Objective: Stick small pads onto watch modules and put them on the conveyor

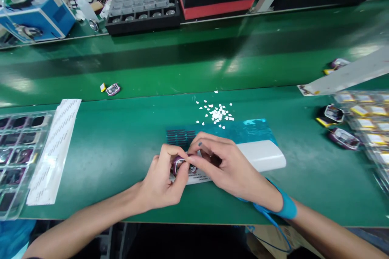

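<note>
My left hand (170, 176) grips a small purple-rimmed device housing (177, 166), like a watch case with its inside exposed, between thumb and forefinger. The thumb and forefinger of my right hand (223, 162) are pinched together at its edge; whatever they may hold is too small to make out. A blue band (287, 206) with a cord circles my right wrist. Beneath my hands lie a blue film sheet (261, 127) with rows of dark strips and a white backing sheet (261, 154), curled at its right end. Small white pieces (217, 114) are scattered just beyond.
A clear compartment tray (22, 145) and a white printed strip (56, 149) lie at left. At right are loose housings (343, 137) and a tray of yellow-edged battery-like cells (373, 125). A slanted white post (349, 72) crosses the right side. Another housing (113, 89) sits on the back ledge.
</note>
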The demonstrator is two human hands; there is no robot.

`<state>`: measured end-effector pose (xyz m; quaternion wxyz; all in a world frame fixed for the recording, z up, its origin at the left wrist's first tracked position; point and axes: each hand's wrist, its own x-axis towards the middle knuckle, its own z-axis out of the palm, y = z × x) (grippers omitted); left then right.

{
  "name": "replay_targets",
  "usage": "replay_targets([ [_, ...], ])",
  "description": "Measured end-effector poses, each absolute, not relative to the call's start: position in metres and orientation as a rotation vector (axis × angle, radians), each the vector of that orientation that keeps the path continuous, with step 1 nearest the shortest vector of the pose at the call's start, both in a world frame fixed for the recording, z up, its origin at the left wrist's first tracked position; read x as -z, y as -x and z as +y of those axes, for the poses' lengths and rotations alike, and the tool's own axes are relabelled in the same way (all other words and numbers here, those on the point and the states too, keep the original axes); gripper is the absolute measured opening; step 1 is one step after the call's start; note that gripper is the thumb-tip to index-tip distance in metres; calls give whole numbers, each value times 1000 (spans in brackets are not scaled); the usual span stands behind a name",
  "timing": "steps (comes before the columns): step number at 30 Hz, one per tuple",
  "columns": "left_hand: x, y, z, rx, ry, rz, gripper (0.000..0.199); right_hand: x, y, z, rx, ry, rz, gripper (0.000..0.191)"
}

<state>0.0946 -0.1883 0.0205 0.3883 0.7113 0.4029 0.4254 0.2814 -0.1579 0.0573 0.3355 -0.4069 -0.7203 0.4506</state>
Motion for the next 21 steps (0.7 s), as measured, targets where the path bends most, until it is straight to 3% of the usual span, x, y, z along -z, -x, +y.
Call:
replay_targets([
  [4, -17, -96, -185, -1136, -1928, 1058, 22, -56, -281, -157, -1231, 1063, -1784, 27],
  [8, -32, -94, -183, -1151, -2078, 946, 9, -70, -295, -140, -1248, 1011, -1581, 46],
  [10, -39, -92, -184, -1152, -2210, 804, 11, -81, -311, -129, -1179, 968, -1343, 52],
  [14, -35, -93, -186, -893, -2508, 670, 16, -92, -342, -129, -1004, 1132, -1180, 59],
  [17, -23, -97, -185, -621, -2662, 672, 19, -79, -353, -154, -1040, 1401, -1223, 58],
  [21, -12, -102, -182, -602, -2697, 665, 15, -53, -352, -190, -1235, 1625, -1431, 48],
])
